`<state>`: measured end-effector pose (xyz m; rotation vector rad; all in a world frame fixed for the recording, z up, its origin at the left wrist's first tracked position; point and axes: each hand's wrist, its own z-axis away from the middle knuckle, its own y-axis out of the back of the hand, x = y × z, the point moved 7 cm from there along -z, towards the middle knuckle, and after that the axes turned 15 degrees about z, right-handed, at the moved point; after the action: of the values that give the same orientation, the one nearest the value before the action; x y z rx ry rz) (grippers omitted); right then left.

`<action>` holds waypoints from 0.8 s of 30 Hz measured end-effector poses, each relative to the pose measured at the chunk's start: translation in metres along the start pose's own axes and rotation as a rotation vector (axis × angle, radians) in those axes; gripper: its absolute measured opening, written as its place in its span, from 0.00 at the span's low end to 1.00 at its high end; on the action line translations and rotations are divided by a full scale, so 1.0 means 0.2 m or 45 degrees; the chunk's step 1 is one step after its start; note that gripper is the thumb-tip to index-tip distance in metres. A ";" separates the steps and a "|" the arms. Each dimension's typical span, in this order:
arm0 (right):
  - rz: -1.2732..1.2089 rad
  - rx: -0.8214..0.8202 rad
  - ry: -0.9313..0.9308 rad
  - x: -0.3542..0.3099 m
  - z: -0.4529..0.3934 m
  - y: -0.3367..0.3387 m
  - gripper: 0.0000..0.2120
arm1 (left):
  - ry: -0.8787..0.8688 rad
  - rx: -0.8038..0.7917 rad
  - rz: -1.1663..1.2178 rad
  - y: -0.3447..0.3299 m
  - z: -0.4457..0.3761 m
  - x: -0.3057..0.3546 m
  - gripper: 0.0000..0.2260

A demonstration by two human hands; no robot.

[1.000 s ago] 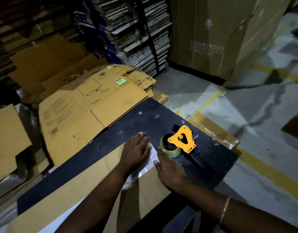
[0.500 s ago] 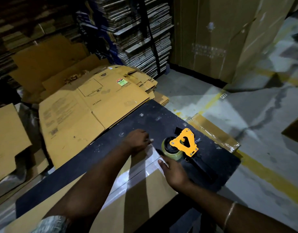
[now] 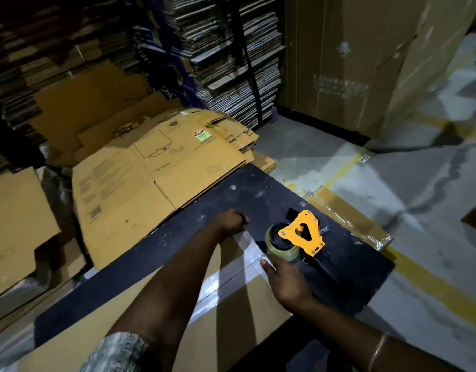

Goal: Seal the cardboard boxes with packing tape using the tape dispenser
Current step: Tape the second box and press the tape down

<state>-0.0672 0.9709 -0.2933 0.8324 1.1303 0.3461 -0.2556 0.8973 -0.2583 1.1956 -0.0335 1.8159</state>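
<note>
A flattened cardboard box [image 3: 231, 312] is lying across the black table [image 3: 258, 194] in the lower centre, its long axis running lower left to upper right. The left hand [image 3: 231, 220], fingers curled, and the right hand [image 3: 287, 280], fingers straight, are pressing the tape strip [image 3: 249, 244] over its end. Likely next: retrieving the tape dispenser [image 3: 298, 234] lying right of centre, handle pointing lower right.

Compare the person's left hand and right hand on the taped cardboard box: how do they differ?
The left hand is at the far end of the clear tape strip, knuckles up and fingers curled under; the right hand lies flatter, fingers straight along the brown cardboard box edge. The right hand sits beside the yellow tape dispenser; the left is farther from it. Neither holds the dispenser; both press the box on the black table.
</note>
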 end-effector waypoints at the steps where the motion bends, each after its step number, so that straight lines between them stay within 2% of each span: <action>1: -0.009 0.004 0.015 0.00 0.00 0.00 0.16 | -0.003 -0.016 -0.107 -0.02 -0.02 0.02 0.10; 4: 0.016 0.019 0.041 0.02 -0.01 -0.03 0.17 | -0.045 -0.066 -0.709 -0.10 -0.03 0.06 0.15; 5: 0.031 0.025 0.058 0.02 -0.02 -0.04 0.18 | -0.091 -0.063 -0.781 -0.12 -0.03 0.07 0.16; 7: 0.052 0.027 0.082 0.02 -0.02 -0.05 0.20 | -0.202 -0.032 -0.569 -0.14 -0.01 0.07 0.16; 9: 0.054 0.036 0.102 0.01 -0.02 -0.03 0.24 | -0.309 0.133 -0.199 -0.11 0.06 0.03 0.19; 11: 0.080 0.026 0.116 0.00 -0.02 -0.03 0.24 | -0.428 0.334 0.018 -0.06 0.17 -0.03 0.21; 15: 0.166 0.151 0.169 -0.02 0.01 0.00 0.27 | -0.613 0.427 0.284 -0.01 0.43 -0.27 0.13; 17: 0.248 0.312 0.372 -0.10 0.06 0.04 0.23 | -0.616 0.476 0.463 0.07 0.56 -0.47 0.13; 19: 0.369 0.370 0.603 -0.16 0.10 0.03 0.22 | -0.604 0.560 0.613 0.19 0.69 -0.69 0.14; 21: 0.526 0.270 0.729 -0.18 0.11 -0.03 0.24 | -0.569 0.779 0.384 0.31 0.88 -0.87 0.15; 24: 0.726 0.068 0.715 -0.19 0.11 -0.08 0.32 | -0.488 1.001 0.031 0.44 1.18 -1.07 0.21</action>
<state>-0.0658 0.9273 -0.2763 1.1399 1.4040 1.0777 -0.1290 0.5913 -0.2533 2.0833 0.4886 1.6282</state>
